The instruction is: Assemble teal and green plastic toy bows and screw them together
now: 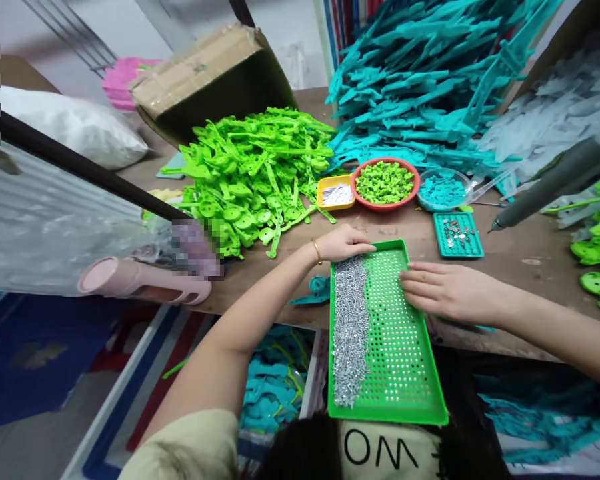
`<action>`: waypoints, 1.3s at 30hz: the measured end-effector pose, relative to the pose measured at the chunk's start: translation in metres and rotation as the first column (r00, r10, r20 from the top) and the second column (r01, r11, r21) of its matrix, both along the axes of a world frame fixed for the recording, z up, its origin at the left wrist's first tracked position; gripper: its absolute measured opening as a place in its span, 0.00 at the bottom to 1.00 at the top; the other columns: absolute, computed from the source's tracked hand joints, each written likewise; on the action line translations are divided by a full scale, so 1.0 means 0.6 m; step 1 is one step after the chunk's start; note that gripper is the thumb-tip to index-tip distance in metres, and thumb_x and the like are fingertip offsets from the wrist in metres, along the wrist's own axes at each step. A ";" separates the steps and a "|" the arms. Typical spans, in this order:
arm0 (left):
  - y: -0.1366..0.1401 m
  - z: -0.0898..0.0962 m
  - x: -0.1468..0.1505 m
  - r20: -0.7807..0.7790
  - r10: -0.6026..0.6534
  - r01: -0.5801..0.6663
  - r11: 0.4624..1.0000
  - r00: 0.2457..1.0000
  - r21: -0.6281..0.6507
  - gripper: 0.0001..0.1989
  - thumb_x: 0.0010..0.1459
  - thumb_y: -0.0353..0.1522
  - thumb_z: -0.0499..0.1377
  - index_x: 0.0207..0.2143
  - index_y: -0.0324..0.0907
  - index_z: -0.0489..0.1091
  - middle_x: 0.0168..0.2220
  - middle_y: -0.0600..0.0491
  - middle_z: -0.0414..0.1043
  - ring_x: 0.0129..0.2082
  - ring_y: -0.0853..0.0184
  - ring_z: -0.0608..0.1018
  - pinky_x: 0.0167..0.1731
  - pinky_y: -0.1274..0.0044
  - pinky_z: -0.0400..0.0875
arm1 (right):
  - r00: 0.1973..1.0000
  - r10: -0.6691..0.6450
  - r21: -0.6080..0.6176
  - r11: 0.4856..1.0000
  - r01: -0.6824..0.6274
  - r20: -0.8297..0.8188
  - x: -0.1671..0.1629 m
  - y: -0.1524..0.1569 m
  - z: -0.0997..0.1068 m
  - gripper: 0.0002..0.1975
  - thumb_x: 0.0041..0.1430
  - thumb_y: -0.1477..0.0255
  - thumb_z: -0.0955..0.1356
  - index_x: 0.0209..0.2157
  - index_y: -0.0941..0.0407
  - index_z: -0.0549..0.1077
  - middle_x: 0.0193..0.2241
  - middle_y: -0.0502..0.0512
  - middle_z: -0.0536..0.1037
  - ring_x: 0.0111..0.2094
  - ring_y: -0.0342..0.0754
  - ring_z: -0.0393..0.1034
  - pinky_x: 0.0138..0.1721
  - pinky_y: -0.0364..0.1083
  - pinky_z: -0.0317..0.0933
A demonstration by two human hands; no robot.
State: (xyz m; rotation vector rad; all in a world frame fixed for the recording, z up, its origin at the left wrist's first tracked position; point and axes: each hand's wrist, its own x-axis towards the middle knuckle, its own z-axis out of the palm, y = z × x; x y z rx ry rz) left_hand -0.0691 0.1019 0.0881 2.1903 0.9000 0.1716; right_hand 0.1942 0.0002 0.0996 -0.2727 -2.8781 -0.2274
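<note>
A green perforated tray [403,333] extends from the table edge toward my body. Small silvery pins or screws [350,327], too small to tell which, lie in a dense band along its left side; the right side shows bare holes. My left hand [347,243] is closed on the tray's far left corner, fingers along the far rim. Over the right rim lie the fingers of my right hand [437,290], closed on that side; its thumb is hidden. A blue plastic part [319,290] rests on the table left of the tray.
Behind are heaps of green plastic parts [260,173] and teal parts [430,87]. A red bowl [415,190], a yellow dish [321,193] and a teal tray [439,248] stand beyond the tray. A dark pointed tool [545,180] hangs at right. A pink bottle [125,279] lies left.
</note>
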 end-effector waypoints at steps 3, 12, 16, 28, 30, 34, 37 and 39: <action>0.004 -0.002 0.043 -0.005 -0.088 0.088 0.995 0.996 -0.050 0.13 0.57 0.39 0.58 0.24 0.42 0.75 0.22 0.54 0.72 0.25 0.69 0.70 0.31 0.77 0.62 | 0.997 0.065 0.059 0.996 -0.067 0.032 -0.005 -0.018 0.018 0.11 0.64 0.78 0.60 0.34 0.57 0.73 0.33 0.55 0.78 0.35 0.46 0.72 0.48 0.51 0.66; 0.029 0.031 -0.023 0.325 0.275 -0.329 0.936 0.905 0.124 0.12 0.61 0.36 0.57 0.43 0.42 0.76 0.46 0.50 0.78 0.46 0.66 0.78 0.51 0.72 0.70 | 0.981 -0.169 0.079 0.984 0.162 0.092 0.007 -0.019 -0.002 0.09 0.64 0.78 0.62 0.29 0.56 0.68 0.25 0.52 0.72 0.28 0.46 0.61 0.31 0.47 0.51; 0.011 0.010 -0.122 0.335 0.565 -0.608 0.793 0.754 0.031 0.11 0.63 0.37 0.54 0.38 0.42 0.75 0.37 0.48 0.79 0.37 0.67 0.79 0.43 0.72 0.76 | 0.951 -0.282 0.065 0.959 0.276 0.127 -0.002 0.030 -0.048 0.08 0.63 0.77 0.63 0.29 0.56 0.68 0.25 0.51 0.72 0.28 0.46 0.61 0.30 0.47 0.48; -0.050 -0.116 -0.121 0.109 0.516 -0.526 0.844 0.849 0.102 0.21 0.57 0.37 0.62 0.52 0.40 0.70 0.48 0.45 0.76 0.43 0.64 0.79 0.45 0.71 0.75 | 0.785 -0.559 -0.084 0.798 0.596 0.266 -0.073 0.107 -0.146 0.10 0.66 0.70 0.62 0.37 0.60 0.72 0.33 0.60 0.76 0.35 0.50 0.68 0.29 0.46 0.45; -0.036 -0.133 -0.097 0.052 0.466 -0.468 0.867 0.883 0.170 0.29 0.52 0.35 0.67 0.56 0.40 0.67 0.52 0.44 0.74 0.48 0.61 0.78 0.50 0.68 0.73 | 0.769 -0.584 -0.093 0.777 0.622 0.259 -0.071 0.109 -0.159 0.13 0.67 0.66 0.61 0.37 0.59 0.72 0.33 0.60 0.76 0.35 0.50 0.68 0.29 0.46 0.45; -0.019 -0.151 -0.064 -0.012 0.430 -0.410 0.869 0.903 0.278 0.13 0.52 0.34 0.68 0.41 0.41 0.77 0.49 0.46 0.74 0.50 0.58 0.76 0.54 0.66 0.70 | 0.739 -0.633 -0.106 0.739 0.666 0.231 -0.049 0.101 -0.173 0.19 0.70 0.62 0.56 0.37 0.58 0.73 0.33 0.59 0.76 0.35 0.50 0.69 0.29 0.46 0.44; -0.018 -0.154 -0.043 -0.017 0.408 -0.387 0.878 0.913 0.281 0.05 0.53 0.34 0.66 0.32 0.41 0.78 0.44 0.48 0.75 0.46 0.60 0.78 0.50 0.68 0.72 | 0.726 -0.652 -0.123 0.720 0.683 0.219 -0.026 0.094 -0.174 0.21 0.70 0.62 0.55 0.36 0.58 0.73 0.33 0.59 0.76 0.34 0.49 0.68 0.28 0.47 0.42; -0.019 -0.154 -0.027 -0.017 0.401 -0.381 0.880 0.916 0.283 0.05 0.53 0.34 0.67 0.30 0.41 0.77 0.42 0.48 0.75 0.44 0.60 0.78 0.49 0.68 0.73 | 0.718 -0.662 -0.138 0.707 0.693 0.216 -0.010 0.094 -0.171 0.22 0.70 0.61 0.55 0.35 0.57 0.73 0.32 0.58 0.76 0.34 0.49 0.68 0.28 0.47 0.43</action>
